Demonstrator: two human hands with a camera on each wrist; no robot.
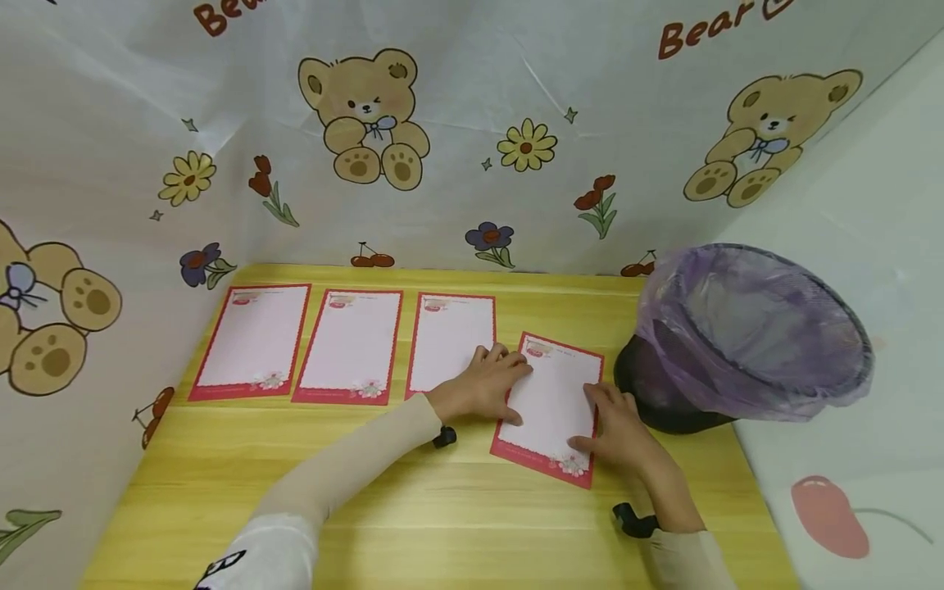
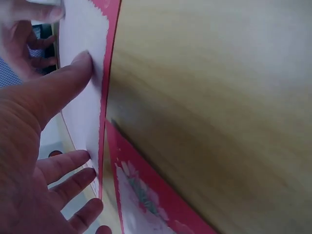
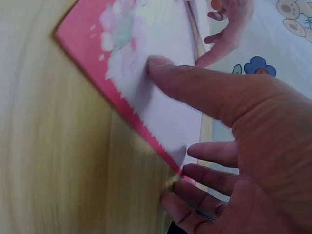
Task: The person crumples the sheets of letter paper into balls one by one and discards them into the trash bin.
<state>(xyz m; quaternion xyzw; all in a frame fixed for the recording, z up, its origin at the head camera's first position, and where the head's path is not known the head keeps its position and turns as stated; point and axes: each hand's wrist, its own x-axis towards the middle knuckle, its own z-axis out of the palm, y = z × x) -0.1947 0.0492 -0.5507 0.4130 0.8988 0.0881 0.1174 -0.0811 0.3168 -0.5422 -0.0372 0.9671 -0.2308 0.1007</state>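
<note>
A white sheet with a red border (image 1: 555, 397) lies tilted on the table between both hands. My left hand (image 1: 487, 385) touches its left side, thumb and fingers spread, near the third sheet (image 1: 448, 340). On the right side, my right hand (image 1: 615, 426) rests its thumb and fingertips on the sheet. In the left wrist view, the left thumb lies on the white paper (image 2: 80, 107). The right wrist view shows the right thumb on the paper (image 3: 163, 107) near a printed flower, with the fingers at the red edge.
Two more matching sheets, one far left (image 1: 254, 340) and one beside it (image 1: 354, 340), lie in a row with the third. A black bin with a purple bag (image 1: 671, 360) stands at the right. Behind the wooden table (image 1: 442, 524) hangs a bear-print cloth (image 1: 457, 106).
</note>
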